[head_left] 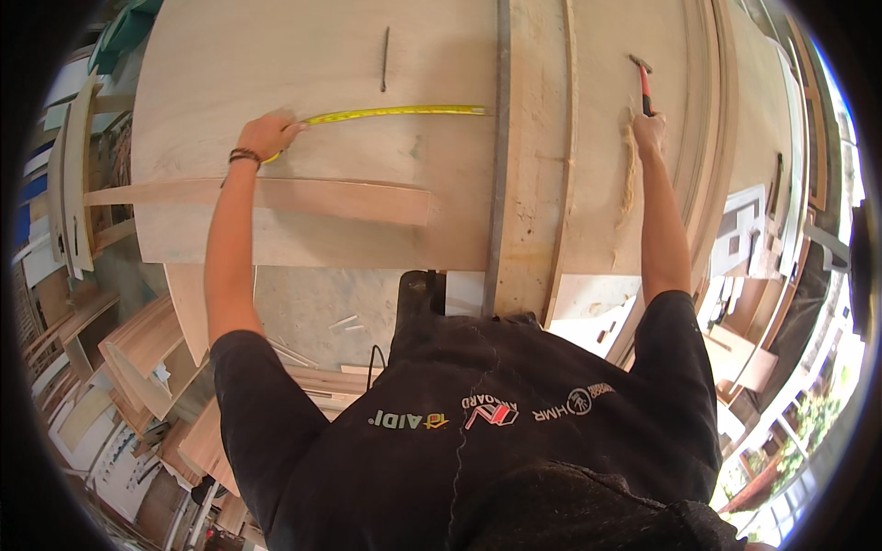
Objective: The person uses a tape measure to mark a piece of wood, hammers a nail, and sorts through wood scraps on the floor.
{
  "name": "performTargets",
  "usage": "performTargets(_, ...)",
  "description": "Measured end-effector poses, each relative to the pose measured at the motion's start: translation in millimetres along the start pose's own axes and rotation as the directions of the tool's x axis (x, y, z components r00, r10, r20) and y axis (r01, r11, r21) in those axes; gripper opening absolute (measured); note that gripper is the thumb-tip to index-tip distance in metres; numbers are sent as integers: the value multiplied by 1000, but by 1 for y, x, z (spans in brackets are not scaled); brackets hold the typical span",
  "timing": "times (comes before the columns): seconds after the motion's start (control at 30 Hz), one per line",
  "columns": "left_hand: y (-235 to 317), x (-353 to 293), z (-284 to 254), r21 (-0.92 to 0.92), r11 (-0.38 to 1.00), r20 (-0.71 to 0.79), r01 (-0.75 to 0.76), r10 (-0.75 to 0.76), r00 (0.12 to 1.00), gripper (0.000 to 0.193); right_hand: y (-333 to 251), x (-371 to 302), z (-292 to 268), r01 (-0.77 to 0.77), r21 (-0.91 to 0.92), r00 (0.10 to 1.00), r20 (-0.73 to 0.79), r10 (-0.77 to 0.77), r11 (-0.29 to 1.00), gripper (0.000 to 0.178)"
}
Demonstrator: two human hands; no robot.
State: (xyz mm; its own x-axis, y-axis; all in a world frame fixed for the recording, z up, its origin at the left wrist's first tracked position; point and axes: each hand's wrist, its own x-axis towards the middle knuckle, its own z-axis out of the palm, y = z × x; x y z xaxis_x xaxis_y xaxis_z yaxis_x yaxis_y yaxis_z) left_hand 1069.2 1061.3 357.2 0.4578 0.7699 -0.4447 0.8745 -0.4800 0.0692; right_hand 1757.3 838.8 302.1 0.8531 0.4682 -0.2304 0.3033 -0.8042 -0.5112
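My left hand (266, 136) is closed around a tape measure, whose yellow blade (395, 111) runs out to the right across a large pale wooden panel (266, 55). The blade's far end lies close to a raised long beam (531, 165). On the other side of the beam, my right hand (649, 133) grips a hammer (646, 84) by its red and black handle, the head pointing away from me. Most of the tape's case is hidden by my left hand. A thin dark rod (385, 60) lies on the panel beyond the blade.
A narrow wooden board (344, 199) lies across the panel nearer to me, beneath my left forearm. Wood shavings or a frayed strip (629, 170) lie left of my right forearm. Wooden box-like pieces (147, 349) stand at the lower left, with more boards along the right.
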Motion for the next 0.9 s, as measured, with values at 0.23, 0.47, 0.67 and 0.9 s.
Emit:
performTargets(0.23, 5, -73, 12, -14, 1000, -55, -16, 15, 998, 42, 70, -219, -18, 306, 334, 939, 52, -341, 892, 35)
performTargets(0.47, 59, -143, 49, -216, 973, -199, -78, 35, 979, 44, 86, -364, -48, 226, 206, 867, 403, -293, 952, 36)
performTargets(0.67, 111, -190, 67, -470, 877, -68, 100, -149, 987, 55, 82, -390, -70, 462, 368, 793, 237, -561, 807, 43)
performTargets(0.9, 144, -230, 99, -592, 795, -67, 130, -210, 975, 57, 87, -371, -48, 395, 95, 817, 418, -397, 914, 42)
